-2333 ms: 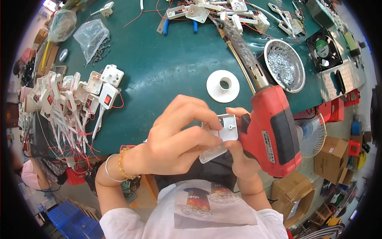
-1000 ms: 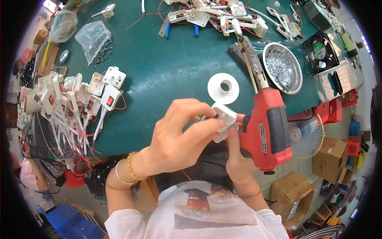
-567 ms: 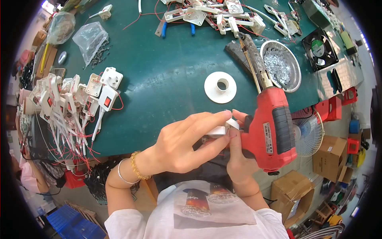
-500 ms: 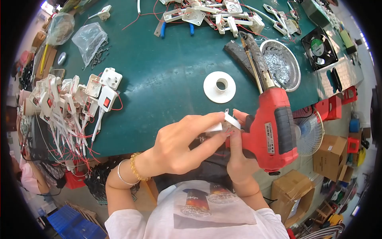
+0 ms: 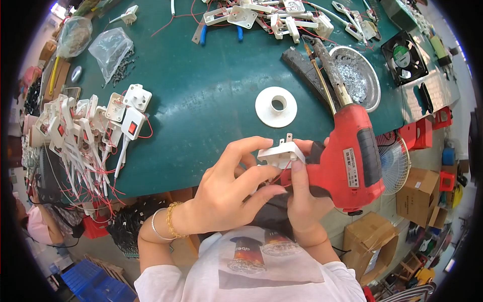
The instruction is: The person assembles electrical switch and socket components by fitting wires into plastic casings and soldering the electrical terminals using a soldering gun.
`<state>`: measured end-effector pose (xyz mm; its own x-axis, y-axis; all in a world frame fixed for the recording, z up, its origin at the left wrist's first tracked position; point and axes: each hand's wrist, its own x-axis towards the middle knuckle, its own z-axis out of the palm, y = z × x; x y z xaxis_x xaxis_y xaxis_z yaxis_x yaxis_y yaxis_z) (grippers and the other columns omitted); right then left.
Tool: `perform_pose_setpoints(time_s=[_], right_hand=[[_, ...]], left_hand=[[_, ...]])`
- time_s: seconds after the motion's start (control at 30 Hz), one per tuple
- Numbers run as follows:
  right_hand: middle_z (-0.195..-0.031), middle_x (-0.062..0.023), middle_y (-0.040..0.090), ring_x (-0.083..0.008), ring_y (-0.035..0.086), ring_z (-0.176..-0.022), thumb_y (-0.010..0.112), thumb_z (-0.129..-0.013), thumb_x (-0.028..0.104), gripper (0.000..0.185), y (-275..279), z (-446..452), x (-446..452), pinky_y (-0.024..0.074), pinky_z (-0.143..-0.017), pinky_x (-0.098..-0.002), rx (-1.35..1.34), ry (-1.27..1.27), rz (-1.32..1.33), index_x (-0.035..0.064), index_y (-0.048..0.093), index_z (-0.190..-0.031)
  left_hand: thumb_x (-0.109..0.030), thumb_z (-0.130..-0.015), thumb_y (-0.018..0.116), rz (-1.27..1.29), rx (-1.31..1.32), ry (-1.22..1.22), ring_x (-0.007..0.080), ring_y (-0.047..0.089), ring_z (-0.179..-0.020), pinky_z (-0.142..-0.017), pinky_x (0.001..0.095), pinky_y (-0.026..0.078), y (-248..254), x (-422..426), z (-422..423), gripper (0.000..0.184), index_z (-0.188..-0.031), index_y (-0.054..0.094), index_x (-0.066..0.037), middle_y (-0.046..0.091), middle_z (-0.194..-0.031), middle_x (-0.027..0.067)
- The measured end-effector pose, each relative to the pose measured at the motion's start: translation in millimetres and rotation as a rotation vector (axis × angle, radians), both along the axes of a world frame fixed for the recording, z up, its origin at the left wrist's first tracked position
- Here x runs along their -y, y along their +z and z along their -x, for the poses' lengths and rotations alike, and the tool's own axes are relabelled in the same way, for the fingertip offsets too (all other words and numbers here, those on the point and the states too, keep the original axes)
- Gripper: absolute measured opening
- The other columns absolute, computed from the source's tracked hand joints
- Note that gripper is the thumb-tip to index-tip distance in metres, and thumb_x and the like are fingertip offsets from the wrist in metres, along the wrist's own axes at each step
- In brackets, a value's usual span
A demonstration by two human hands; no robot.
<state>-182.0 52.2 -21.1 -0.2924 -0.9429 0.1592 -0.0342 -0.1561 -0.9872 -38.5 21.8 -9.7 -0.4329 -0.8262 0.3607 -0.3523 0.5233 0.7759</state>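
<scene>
White plug case [image 5: 283, 150] is held in fingers of the left hand [image 5: 219, 194] and right hand [image 5: 303, 201]. Red gun [image 5: 349, 156], also right-held, hides some fan [image 5: 396, 162]. 1 spool [image 5: 268, 117] lies farther.

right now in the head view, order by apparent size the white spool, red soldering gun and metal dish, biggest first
1. Red soldering gun
2. Metal dish, partly behind the gun
3. White spool
</scene>
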Motion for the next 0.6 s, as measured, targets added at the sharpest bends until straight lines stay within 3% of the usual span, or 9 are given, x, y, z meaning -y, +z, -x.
perform_pose_setpoints(time_s=[0.27,0.37,0.6], right_hand=[[-0.105,-0.0166,0.057,-0.0212,0.058,-0.096,0.056,-0.083,-0.002,0.051,3,-2,5,0.0492,-0.083,-0.0328,0.117,-0.065,-0.058,-0.0039,0.033,-0.129],[-0.105,-0.0163,0.057,-0.0210,0.058,-0.096,0.056,-0.083,-0.001,0.051,2,-3,6,0.0494,-0.082,-0.0326,0.147,-0.070,-0.052,-0.0034,0.033,-0.128],[-0.106,-0.0163,0.057,-0.0215,0.058,-0.098,0.055,-0.083,-0.003,0.050,-1,-1,6,0.0497,-0.083,-0.0321,0.180,-0.074,-0.050,-0.0029,0.034,-0.128]], left_hand=[[-0.004,-0.060,0.079,0.118,0.033,0.011,0.0242,0.059,-0.083,-0.060,0.0300,0.054,-14,-5,5,0.031,-0.088,0.067,-0.008,0.049,-0.124,0.0201],[-0.004,-0.060,0.075,0.266,0.014,0.105,0.0268,0.057,-0.082,-0.053,0.0272,0.049,-23,-1,11,0.024,-0.082,0.066,-0.005,0.055,-0.118,0.0184],[0.001,-0.060,0.076,0.387,0.044,0.127,0.0310,0.057,-0.096,-0.068,0.0330,0.055,-34,-4,17,0.029,-0.086,0.066,-0.005,0.050,-0.123,0.0245]])
